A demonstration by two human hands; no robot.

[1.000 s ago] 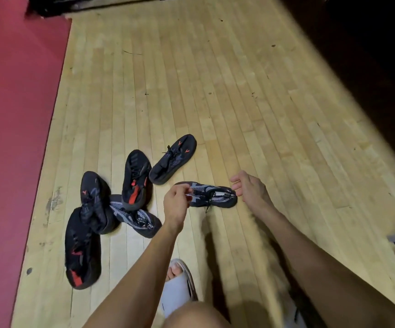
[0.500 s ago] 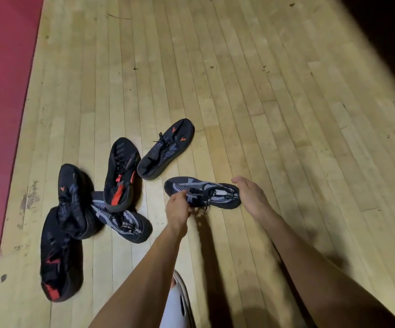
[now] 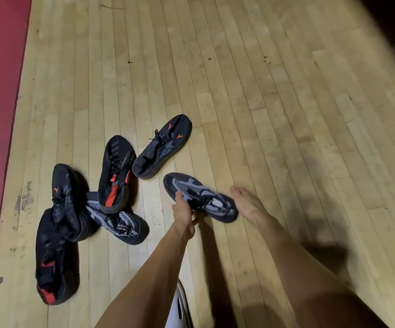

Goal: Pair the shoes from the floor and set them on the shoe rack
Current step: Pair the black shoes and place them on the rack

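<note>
The wooden floor (image 3: 239, 91) is carrying six shoes, with a red mat (image 3: 0, 91) running along its left edge; no shoe rack is showing. Five shoes are lying in a loose heap at left, and the grey-patterned shoe (image 3: 201, 197) is being held apart from them, tilted, just off the boards as far as I can judge. The left hand (image 3: 183, 213) is gripping it along its near side, thumb on top. The right hand (image 3: 248, 204) is hovering just beside the heel, fingers straight, holding nothing.

To do this step well, the right hand should be taking the heel so the shoe is hanging steady, then the left should be reaching for its mate (image 3: 118, 221), which is lying pinned under the black-and-red shoe (image 3: 114, 171).

The held shoe is looking dark navy with pale grey knit panels, black laces and a light insole.
</note>
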